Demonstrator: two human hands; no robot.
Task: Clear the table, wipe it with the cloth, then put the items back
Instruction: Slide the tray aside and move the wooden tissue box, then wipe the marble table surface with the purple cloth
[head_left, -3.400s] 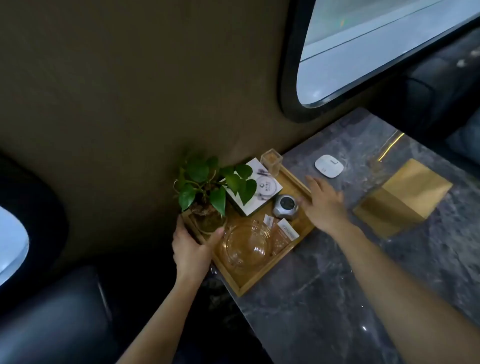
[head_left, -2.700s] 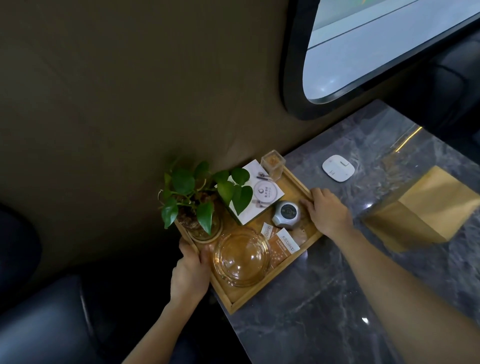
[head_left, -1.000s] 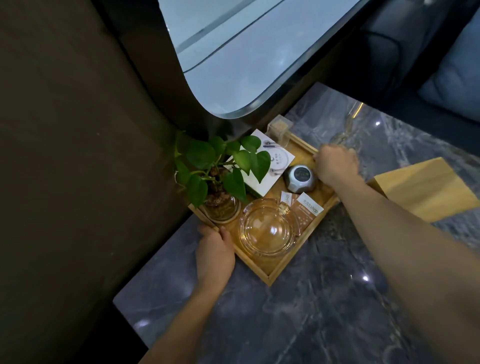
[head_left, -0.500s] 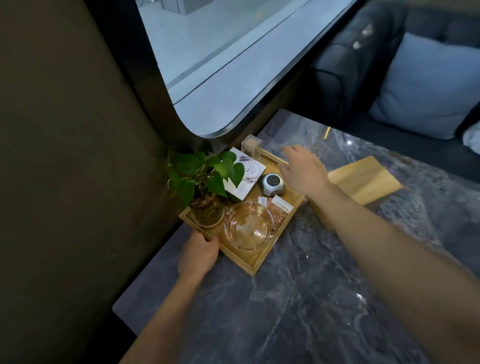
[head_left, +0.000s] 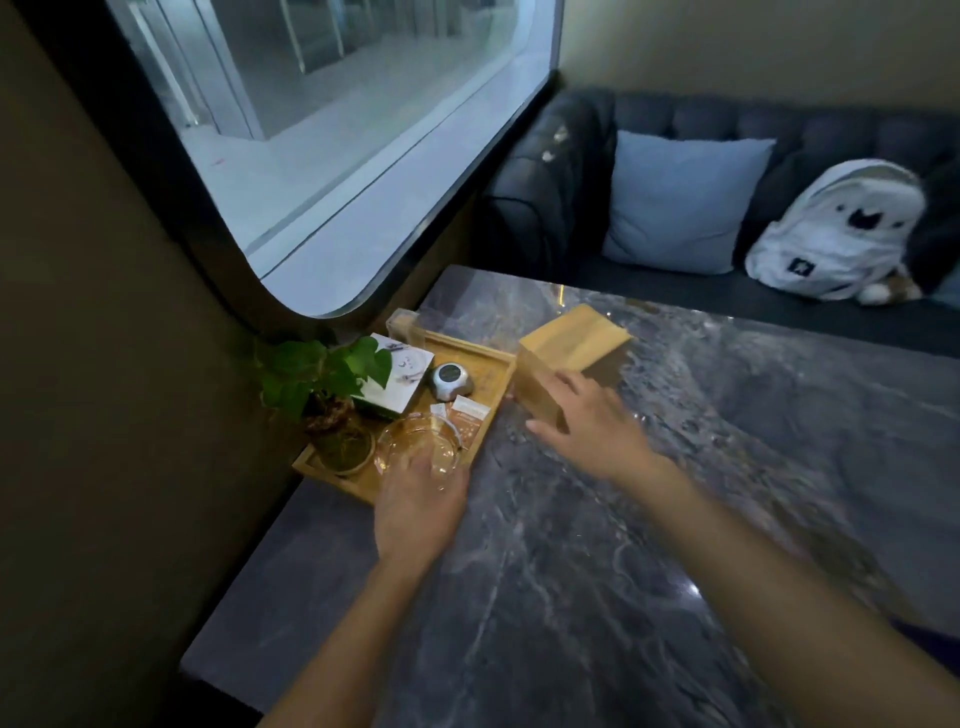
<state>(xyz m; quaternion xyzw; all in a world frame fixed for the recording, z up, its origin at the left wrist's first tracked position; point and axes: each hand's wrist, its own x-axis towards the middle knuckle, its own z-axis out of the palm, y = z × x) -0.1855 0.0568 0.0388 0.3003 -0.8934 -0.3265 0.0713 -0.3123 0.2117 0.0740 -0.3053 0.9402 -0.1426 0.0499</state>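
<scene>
A wooden tray (head_left: 497, 391) rests on the dark marble table (head_left: 582, 582) against the left wall. It carries a potted green plant (head_left: 322, 371), a glass bowl (head_left: 415, 440), a grey round timer (head_left: 452, 379), a white booklet (head_left: 402, 371) and sachets (head_left: 470, 415). My left hand (head_left: 415, 506) covers the tray's near corner, its fingers reaching over the bowl's rim; the grip is hidden. My right hand (head_left: 589, 423) grasps the near end of a wooden box (head_left: 574, 338) just right of the tray.
A small clear box (head_left: 402, 322) stands at the tray's far corner. A large window runs along the left wall. Beyond the table a dark sofa (head_left: 540, 208) holds a pale blue cushion (head_left: 680, 202) and a white backpack (head_left: 841, 228).
The tray came from the left seat side onto the table by the wall. My right hand left the tray's far edge for the wooden box; my left hand slid to the near corner.
</scene>
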